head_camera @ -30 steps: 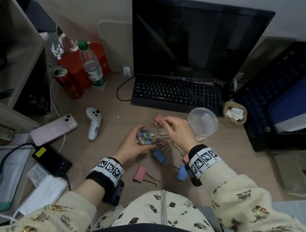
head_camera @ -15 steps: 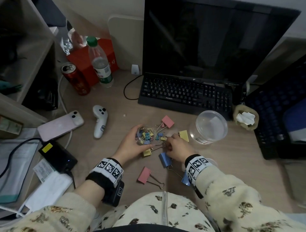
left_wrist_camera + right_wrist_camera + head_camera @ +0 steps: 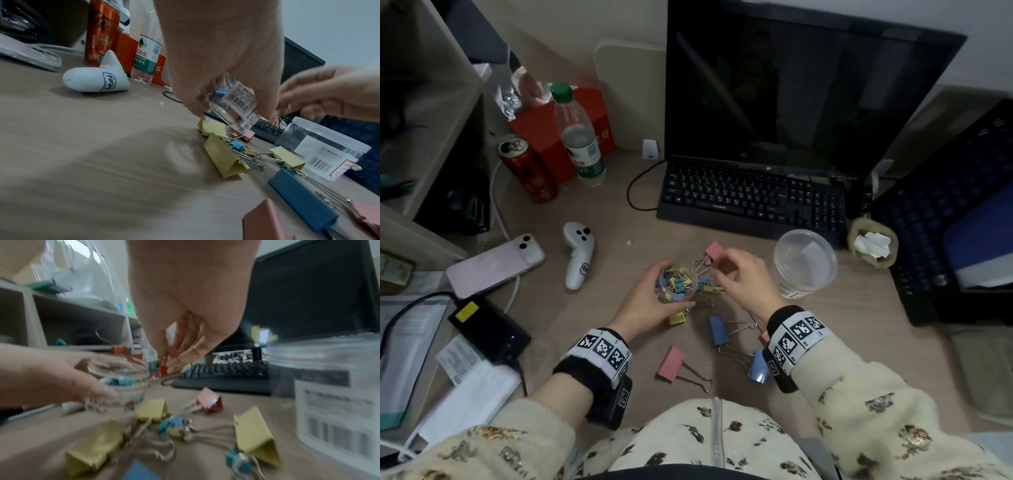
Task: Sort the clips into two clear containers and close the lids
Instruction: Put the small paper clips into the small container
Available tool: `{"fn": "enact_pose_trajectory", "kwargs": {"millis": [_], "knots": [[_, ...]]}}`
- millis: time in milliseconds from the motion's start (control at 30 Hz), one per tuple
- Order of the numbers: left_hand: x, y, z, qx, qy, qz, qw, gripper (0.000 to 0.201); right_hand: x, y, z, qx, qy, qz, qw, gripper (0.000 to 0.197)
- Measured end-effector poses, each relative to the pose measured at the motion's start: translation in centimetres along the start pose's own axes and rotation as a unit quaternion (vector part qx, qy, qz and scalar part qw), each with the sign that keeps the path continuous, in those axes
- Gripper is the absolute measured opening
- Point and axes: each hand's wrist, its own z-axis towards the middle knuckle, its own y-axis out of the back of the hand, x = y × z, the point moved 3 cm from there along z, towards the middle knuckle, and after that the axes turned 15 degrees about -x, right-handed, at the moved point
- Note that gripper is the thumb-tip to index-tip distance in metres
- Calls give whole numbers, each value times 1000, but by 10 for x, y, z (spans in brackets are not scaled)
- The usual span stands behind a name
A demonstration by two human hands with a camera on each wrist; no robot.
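My left hand (image 3: 650,301) grips a small clear container (image 3: 676,282) holding several small coloured clips and tilts it just above the desk; its barcode label (image 3: 240,99) shows from below. My right hand (image 3: 736,274) hovers to its right, above the loose pile of small clips (image 3: 703,284), fingertips (image 3: 174,356) pinched on what looks like a small pinkish clip, though it is blurred. A large clear container (image 3: 804,263) stands open to the right. Large clips lie around: pink (image 3: 671,364), dark blue (image 3: 718,330), light blue (image 3: 759,366), yellow (image 3: 677,318), and pink (image 3: 714,251).
A black keyboard (image 3: 750,202) and dark monitor (image 3: 791,85) fill the back. A white controller (image 3: 578,253), pink phone (image 3: 493,265), red can (image 3: 527,171) and water bottle (image 3: 578,137) sit to the left. A beige cup of paper (image 3: 873,245) stands right of the large container.
My right hand has lifted off the pile of clips and come up level with the small container. My left hand still holds that container in about the same spot.
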Motion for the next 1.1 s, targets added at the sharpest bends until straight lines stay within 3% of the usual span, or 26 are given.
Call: {"fn": "enact_pose_trajectory", "kwargs": {"millis": [167,267,333,433,600,933,1100], "knots": [[-11,-8,-1,3,-14,-14,1000,83,31,4,5,-16,74,50,996,29],[-12,-7,1,0,-15,-20,1000,89,15,3,9,-47,15,24,999,24],[-12,-2,2,-1,-4,-22,1000,96,-3,-4,12,-6,-26,-28,999,20],[-12,7,2,-4,4,-21,1000,110,-20,-22,10,113,-49,-100,987,35],[-3,12,5,-11,7,-2,1000,96,-21,-49,10,196,-21,-182,963,55],[9,11,8,-9,19,0,1000,96,-17,-58,2,206,-14,-200,958,24],[5,10,5,-8,10,4,1000,95,-15,-47,2,174,-22,-193,965,23]]}}
